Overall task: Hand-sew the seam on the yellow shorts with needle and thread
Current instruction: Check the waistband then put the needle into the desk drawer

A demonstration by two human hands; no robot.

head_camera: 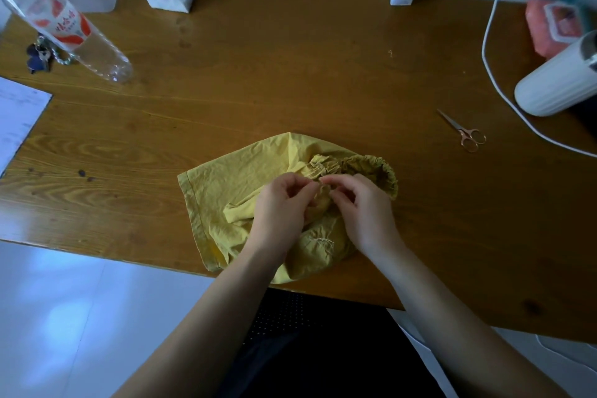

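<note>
Resting on wooden desk (290,74), yellow shorts (226,191); left grip (281,207), right grip (365,213) each pinching them; scissors (463,132) apart.

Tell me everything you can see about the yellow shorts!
The yellow shorts look like thin, crinkly cotton. They lie crumpled on the wooden table, by its near edge. A gathered waistband bunches at the right; a stitched hem runs down the left. Pale loose threads stick out low down. The left hand grips the bunched middle; the right hand touches there too, but what it pinches is too small to tell.
</note>
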